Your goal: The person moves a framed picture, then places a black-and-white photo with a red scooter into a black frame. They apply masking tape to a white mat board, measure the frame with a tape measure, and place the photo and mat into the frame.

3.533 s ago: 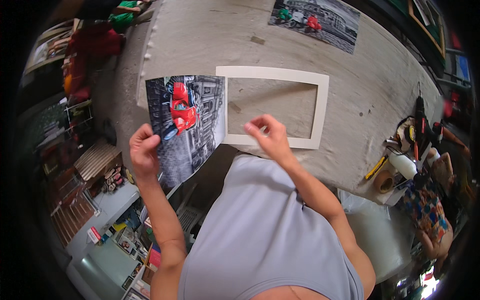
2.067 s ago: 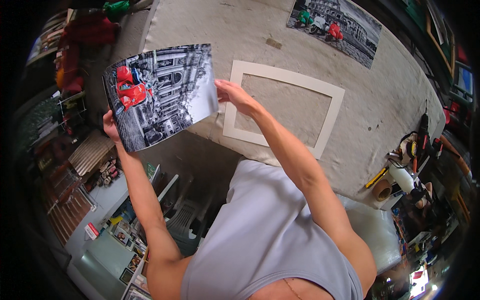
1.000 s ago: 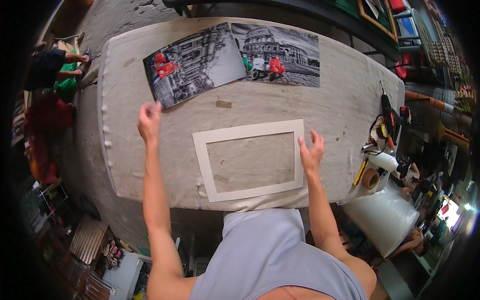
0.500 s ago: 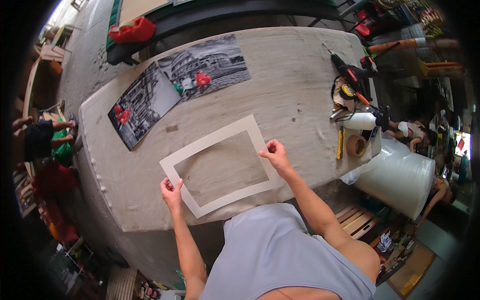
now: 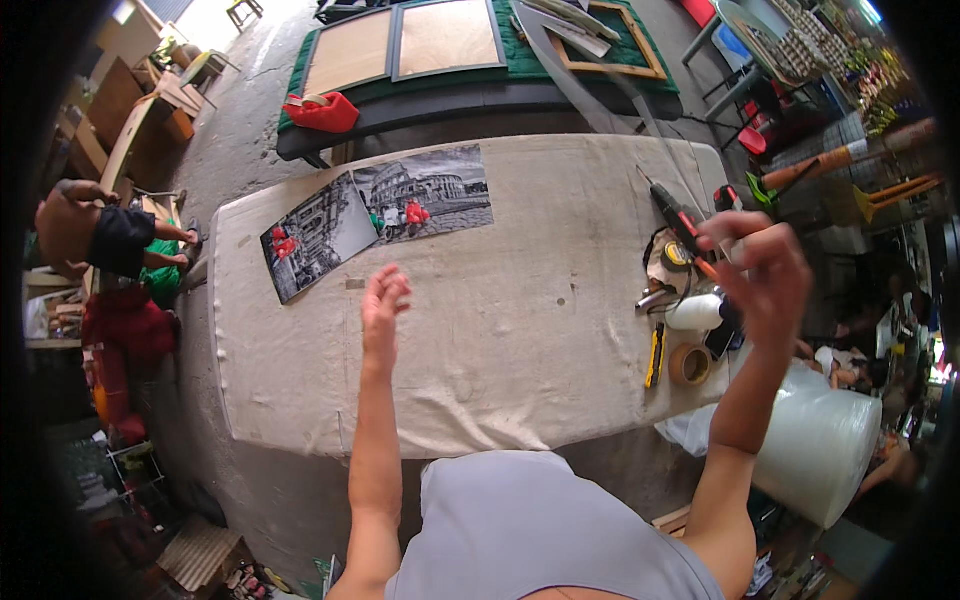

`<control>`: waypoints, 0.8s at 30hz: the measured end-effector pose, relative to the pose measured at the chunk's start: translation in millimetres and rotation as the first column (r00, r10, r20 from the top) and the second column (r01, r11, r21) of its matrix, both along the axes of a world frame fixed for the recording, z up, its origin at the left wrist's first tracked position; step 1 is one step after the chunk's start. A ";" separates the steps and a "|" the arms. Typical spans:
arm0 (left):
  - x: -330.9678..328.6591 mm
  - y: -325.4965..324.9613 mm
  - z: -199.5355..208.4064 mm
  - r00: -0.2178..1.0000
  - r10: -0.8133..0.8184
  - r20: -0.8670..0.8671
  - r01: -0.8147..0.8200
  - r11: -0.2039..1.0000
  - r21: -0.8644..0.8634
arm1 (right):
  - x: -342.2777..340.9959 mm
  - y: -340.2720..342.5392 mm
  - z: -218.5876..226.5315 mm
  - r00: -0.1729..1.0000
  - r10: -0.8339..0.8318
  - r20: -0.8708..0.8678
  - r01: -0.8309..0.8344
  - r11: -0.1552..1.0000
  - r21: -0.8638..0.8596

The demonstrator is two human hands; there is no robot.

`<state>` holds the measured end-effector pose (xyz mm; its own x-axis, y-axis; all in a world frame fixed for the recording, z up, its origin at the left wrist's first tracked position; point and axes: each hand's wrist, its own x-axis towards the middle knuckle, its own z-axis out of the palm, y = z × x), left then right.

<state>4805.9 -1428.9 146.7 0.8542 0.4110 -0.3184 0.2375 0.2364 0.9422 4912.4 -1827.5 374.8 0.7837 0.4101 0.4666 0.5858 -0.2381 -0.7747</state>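
Near the two printed pictures, my left hand (image 5: 382,305) is raised over the table with its fingers loosely bent and apart, holding nothing. My right hand (image 5: 768,275), smeared by motion, is lifted above the tools at the table's right end. Beyond it, a pale rectangular picture mat (image 5: 568,82) is blurred in the air over the table's far edge. Whether my right fingers still touch the mat cannot be made out. One black-and-white street print (image 5: 318,238) with a red accent lies angled beside a Colosseum print (image 5: 430,195) with a red scooter.
Along the right side of the cloth-covered table (image 5: 520,330) lie a drill (image 5: 676,215), a tape measure (image 5: 677,257), a yellow cutter (image 5: 655,355) and a tape roll (image 5: 690,365). Behind is a bench with frames (image 5: 448,40) and a red tape dispenser (image 5: 325,113). Bubble wrap (image 5: 815,440) stands right.
The mat has left the near table and swung far and right. My right hand has moved up and right; my left hand has let go and risen. The view has tilted farther ahead.
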 end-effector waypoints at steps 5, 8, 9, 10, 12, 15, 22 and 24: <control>-71.6 -28.4 -57.8 0.949 0.034 -0.313 0.024 0.983 0.182 | 21.1 28.8 -118.5 0.963 0.043 0.264 0.055 0.934 -0.353; -121.0 -31.3 -85.9 0.908 0.137 -0.396 0.006 0.941 0.339 | 27.0 28.7 -235.0 0.980 0.004 0.200 0.088 0.890 -0.447; -140.8 -27.6 -97.5 0.894 0.152 -0.421 0.032 0.916 0.399 | 24.3 23.8 -277.7 0.987 -0.003 0.158 0.082 0.864 -0.497; -160.0 -21.4 -109.5 0.881 0.174 -0.439 0.053 0.888 0.457 | 22.2 20.1 -313.2 0.993 -0.005 0.121 0.071 0.836 -0.544; -189.2 -15.0 -121.7 0.862 0.218 -0.458 0.088 0.825 0.558 | 11.5 11.9 -359.9 0.999 0.025 0.020 -0.008 0.805 -0.593; -230.0 -11.5 -131.1 0.834 0.304 -0.461 0.083 0.756 0.649 | 2.0 16.5 -359.9 0.998 -0.070 -0.006 0.055 0.829 -0.557; -256.2 -3.6 -159.1 0.851 0.312 -0.421 0.077 0.720 0.690 | -9.6 14.4 -364.4 0.992 -0.125 -0.014 0.090 0.782 -0.616; -254.8 10.1 -157.2 0.819 0.287 -0.497 0.086 0.795 0.600 | -15.2 23.9 -358.1 0.986 -0.159 0.039 0.150 0.775 -0.614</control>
<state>4551.1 -1418.8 -10.5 0.5543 0.7417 -0.3776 0.7494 -0.2474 0.6141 4897.1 -1803.6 16.7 0.8659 0.4782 0.1464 0.4899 -0.7519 -0.4412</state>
